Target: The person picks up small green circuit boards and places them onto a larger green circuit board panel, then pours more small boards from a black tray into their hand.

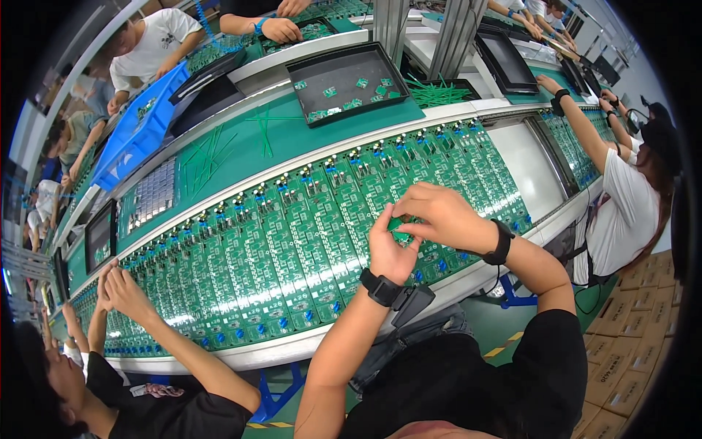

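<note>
My left hand point(391, 252) and my right hand point(446, 216) meet above the right half of a long row of green circuit boards point(292, 256). Between their fingertips is a small green circuit board point(398, 232), partly hidden by the fingers. Both hands are closed on it in a pinch. Black bands circle both my wrists, and a dark box-like piece point(413, 305) hangs at the left one. The long boards lie side by side on the line, with tall parts along their far ends and blue parts along their near ends.
Beyond the row, a black tray point(329, 67) holds several small boards. Thin green strips point(439, 93) lie to its right, more on the green mat point(248, 139). A blue bin point(139, 139) stands far left. Co-workers' hands point(124, 293) work beside me; cartons point(629, 351) are stacked at right.
</note>
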Demonstrator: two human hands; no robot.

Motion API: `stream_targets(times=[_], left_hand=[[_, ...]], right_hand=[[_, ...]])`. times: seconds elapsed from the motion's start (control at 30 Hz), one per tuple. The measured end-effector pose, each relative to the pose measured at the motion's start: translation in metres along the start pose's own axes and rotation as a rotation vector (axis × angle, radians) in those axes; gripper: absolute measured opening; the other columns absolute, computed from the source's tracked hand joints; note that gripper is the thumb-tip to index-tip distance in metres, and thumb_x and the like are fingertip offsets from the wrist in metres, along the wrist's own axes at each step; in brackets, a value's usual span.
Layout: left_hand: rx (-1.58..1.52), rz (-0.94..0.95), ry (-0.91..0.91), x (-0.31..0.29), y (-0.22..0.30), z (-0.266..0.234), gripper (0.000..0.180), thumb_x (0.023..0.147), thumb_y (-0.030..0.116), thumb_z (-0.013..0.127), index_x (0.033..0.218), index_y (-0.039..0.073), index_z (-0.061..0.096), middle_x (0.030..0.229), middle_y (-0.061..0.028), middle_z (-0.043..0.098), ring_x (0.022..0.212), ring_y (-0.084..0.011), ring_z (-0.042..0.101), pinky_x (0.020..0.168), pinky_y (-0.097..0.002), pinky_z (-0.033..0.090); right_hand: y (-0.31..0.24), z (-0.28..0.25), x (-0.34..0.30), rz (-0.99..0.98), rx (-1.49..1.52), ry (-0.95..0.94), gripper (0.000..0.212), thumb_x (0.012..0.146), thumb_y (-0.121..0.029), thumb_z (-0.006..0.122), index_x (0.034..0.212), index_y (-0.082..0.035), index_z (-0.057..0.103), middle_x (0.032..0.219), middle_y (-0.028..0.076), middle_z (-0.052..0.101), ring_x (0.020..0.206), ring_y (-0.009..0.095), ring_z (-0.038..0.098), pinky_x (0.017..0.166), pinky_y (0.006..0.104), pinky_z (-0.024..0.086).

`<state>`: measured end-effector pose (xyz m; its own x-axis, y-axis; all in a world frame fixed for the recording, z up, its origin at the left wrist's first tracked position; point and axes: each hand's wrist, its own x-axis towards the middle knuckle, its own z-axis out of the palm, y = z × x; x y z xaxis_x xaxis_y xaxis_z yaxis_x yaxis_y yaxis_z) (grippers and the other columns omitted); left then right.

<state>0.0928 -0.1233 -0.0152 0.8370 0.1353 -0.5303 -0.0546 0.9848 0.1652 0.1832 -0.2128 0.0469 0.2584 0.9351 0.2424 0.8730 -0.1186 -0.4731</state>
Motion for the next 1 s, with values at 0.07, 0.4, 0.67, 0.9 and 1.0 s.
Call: stream_targets(times=[0.07, 0.4, 0.67, 0.9, 1.0], left_hand=[[-0.018, -0.017, -0.026, 0.0, 0.0, 0.0, 0.027, 0.086, 0.03, 0.052, 0.106, 0.012, 0.048, 0.107, -0.0027, 0.045, 0.097, -0.0159, 0.047, 0.087, -0.0363, 0.038], [-0.028, 0.02, 0.02, 0.001, 0.0, 0.005, 0.026, 0.088, 0.026, 0.047, 0.104, 0.004, 0.05, 0.105, -0.0088, 0.049, 0.102, -0.0213, 0.049, 0.089, -0.0371, 0.041], [-0.078, -0.004, -0.139, 0.003, -0.002, 0.005, 0.027, 0.089, 0.02, 0.043, 0.1, -0.004, 0.05, 0.103, -0.017, 0.053, 0.106, -0.0285, 0.051, 0.091, -0.037, 0.045], [-0.033, 0.001, -0.106, 0.004, -0.003, 0.003, 0.026, 0.089, 0.021, 0.044, 0.099, -0.003, 0.051, 0.101, -0.0153, 0.053, 0.104, -0.0276, 0.051, 0.088, -0.0363, 0.046], [-0.047, -0.007, -0.094, 0.005, -0.003, 0.003, 0.026, 0.089, 0.021, 0.044, 0.098, -0.002, 0.052, 0.1, -0.0144, 0.054, 0.102, -0.0268, 0.052, 0.085, -0.0359, 0.047]], right_hand=[[0.001, 0.005, 0.0, -0.01, -0.014, 0.003, 0.016, 0.068, -0.013, 0.065, 0.081, -0.005, 0.06, 0.082, 0.006, 0.055, 0.08, 0.024, 0.054, 0.065, 0.0339, 0.046], [0.014, -0.004, -0.011, -0.059, 0.061, 0.229, 0.011, 0.072, -0.005, 0.061, 0.083, -0.002, 0.06, 0.091, 0.009, 0.06, 0.08, 0.026, 0.059, 0.065, 0.0312, 0.05], [0.137, -0.046, -0.032, 0.415, 0.119, 0.438, 0.017, 0.072, -0.001, 0.063, 0.089, 0.0, 0.062, 0.089, 0.011, 0.064, 0.075, 0.026, 0.062, 0.068, 0.03, 0.05], [0.186, -0.051, -0.04, 0.435, -0.121, 0.319, 0.015, 0.068, -0.001, 0.062, 0.083, 0.001, 0.062, 0.082, 0.013, 0.063, 0.076, 0.029, 0.061, 0.068, 0.0322, 0.049], [0.192, -0.047, -0.041, 0.326, -0.337, 0.27, 0.008, 0.068, -0.001, 0.056, 0.076, 0.001, 0.058, 0.075, 0.014, 0.06, 0.074, 0.031, 0.058, 0.065, 0.0359, 0.047]])
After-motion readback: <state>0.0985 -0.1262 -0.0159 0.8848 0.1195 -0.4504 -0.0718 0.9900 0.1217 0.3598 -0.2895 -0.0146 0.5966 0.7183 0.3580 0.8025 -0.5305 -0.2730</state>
